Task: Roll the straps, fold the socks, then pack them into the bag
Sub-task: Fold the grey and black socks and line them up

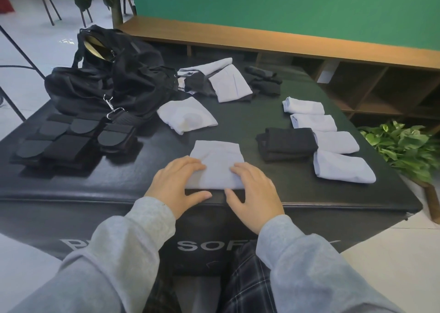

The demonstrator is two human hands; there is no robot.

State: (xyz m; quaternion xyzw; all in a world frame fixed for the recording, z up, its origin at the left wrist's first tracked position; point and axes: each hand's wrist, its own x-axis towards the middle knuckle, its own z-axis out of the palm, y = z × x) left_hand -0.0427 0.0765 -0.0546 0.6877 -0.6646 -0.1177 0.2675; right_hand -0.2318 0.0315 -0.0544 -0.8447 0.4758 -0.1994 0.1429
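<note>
Both hands, left point(176, 186) and right point(253, 191), press flat with released grip on a folded pale sock point(216, 165) at the near edge of the black padded desk point(238, 122), the black bag point(112, 74) lying at its far left corner.

Bare mat point(240, 124) between sock piles point(333, 141)

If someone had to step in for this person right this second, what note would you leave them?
Left hand and right hand: both flat, pressing a light sock at the near edge of the black block.
Done: folded socks stacked at right; rolled straps at left.
Left: unfolded socks at the back, one light sock mid-table.
Bag sits open, back left; the sock and strap piles are still outside it.
</note>
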